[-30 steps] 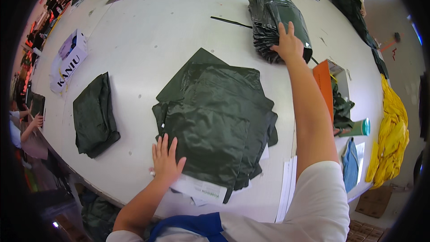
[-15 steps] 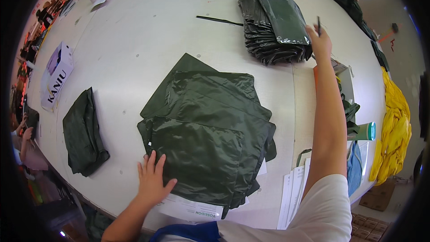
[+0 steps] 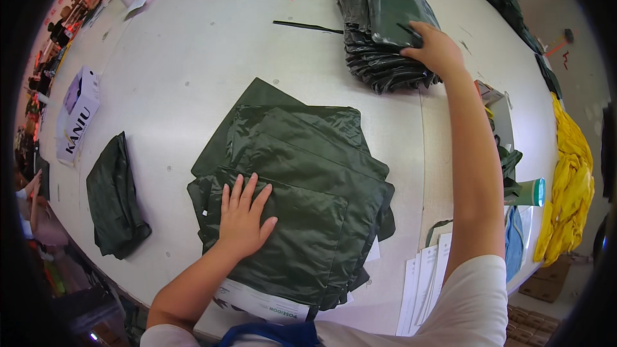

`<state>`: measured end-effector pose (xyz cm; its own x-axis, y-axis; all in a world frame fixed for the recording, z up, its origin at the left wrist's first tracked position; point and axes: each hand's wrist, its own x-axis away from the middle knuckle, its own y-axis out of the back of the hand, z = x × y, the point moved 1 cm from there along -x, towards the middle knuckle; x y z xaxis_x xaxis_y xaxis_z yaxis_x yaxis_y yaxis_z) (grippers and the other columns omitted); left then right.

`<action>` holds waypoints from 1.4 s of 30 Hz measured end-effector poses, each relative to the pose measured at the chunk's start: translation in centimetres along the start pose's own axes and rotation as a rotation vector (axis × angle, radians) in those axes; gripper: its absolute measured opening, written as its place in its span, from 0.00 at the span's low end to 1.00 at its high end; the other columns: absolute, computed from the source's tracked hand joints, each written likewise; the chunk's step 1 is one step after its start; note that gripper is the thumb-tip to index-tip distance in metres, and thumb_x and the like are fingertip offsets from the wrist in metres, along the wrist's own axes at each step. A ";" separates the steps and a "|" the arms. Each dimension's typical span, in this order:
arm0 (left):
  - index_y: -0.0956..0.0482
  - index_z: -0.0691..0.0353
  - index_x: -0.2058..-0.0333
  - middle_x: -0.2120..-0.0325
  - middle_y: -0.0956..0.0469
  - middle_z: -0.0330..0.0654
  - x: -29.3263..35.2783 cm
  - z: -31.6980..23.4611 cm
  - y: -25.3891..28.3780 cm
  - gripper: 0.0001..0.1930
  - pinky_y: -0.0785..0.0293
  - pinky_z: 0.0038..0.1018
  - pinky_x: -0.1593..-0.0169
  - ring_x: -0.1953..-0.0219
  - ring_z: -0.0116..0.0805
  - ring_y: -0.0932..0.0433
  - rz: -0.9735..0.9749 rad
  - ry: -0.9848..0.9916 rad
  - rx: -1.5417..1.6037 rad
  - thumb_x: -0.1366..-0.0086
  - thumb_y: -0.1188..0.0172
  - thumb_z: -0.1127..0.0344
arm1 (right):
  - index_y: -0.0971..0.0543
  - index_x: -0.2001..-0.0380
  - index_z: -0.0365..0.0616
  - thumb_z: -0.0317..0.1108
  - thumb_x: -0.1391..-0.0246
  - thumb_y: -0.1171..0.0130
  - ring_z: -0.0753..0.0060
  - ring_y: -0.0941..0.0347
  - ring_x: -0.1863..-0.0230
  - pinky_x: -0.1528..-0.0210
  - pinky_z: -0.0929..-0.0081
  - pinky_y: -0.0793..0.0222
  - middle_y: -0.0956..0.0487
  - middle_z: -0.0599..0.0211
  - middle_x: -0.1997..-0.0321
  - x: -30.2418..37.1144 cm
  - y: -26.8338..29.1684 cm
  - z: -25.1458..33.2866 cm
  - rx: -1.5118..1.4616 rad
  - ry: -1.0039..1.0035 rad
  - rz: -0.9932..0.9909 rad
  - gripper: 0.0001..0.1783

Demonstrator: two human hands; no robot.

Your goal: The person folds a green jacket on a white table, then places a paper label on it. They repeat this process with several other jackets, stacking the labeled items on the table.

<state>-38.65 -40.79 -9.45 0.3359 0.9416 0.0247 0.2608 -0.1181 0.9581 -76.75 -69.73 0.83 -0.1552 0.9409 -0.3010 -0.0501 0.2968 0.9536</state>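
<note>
Stack of packed dark-green bags (image 3: 379, 26) far across white table (image 3: 193, 71), directly under right hand (image 3: 437, 48): fingers spread flat on top packet, gripping nothing. Glossy, crinkled plastic, long axis running away from body. Nearer than stack, loose pile of flat green bags (image 3: 308, 199), matte, angular; left hand (image 3: 243, 215) pressed on it, fingers fanned wide. Left of pile, folded dark garment (image 3: 116, 196).

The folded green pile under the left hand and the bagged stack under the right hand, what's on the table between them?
Nothing: in the head view, bare white table separates the green pile from the bagged stack. A thin dark strip lies left of the stack, outside that gap.
</note>
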 end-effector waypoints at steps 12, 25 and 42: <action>0.37 0.54 0.40 0.36 0.47 0.50 0.0 0.3 -0.3 0.31 0.59 0.52 0.34 0.35 0.56 0.50 -0.054 -0.006 0.051 0.42 0.44 0.52 | 0.32 0.57 0.46 0.39 0.53 0.37 0.58 0.22 0.61 0.64 0.64 0.25 0.23 0.63 0.59 -1.7 -1.4 3.7 0.314 0.173 0.065 0.21; 0.38 0.52 0.40 0.36 0.47 0.50 0.2 0.7 -0.2 0.31 0.58 0.53 0.35 0.35 0.56 0.51 -0.053 -0.011 0.074 0.41 0.44 0.51 | 0.27 0.62 0.49 0.37 0.48 0.49 0.47 0.23 0.61 0.59 0.54 0.28 0.20 0.56 0.63 -4.8 -0.7 2.6 0.256 -0.104 -0.053 0.10; 0.38 0.53 0.41 0.37 0.45 0.49 -0.6 -1.5 2.8 0.35 0.58 0.55 0.35 0.35 0.60 0.52 0.158 0.065 0.037 0.45 0.41 0.47 | 0.20 0.64 0.45 0.45 0.54 0.37 0.53 0.22 0.63 0.59 0.66 0.31 0.20 0.53 0.70 1.4 18.2 -4.2 -0.145 -0.247 -0.627 0.18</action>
<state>-39.52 -41.15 -6.38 0.3166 0.9285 0.1939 0.2431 -0.2770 0.9296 -82.04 -63.71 17.77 0.1746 0.6135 -0.7701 -0.1915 0.7884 0.5846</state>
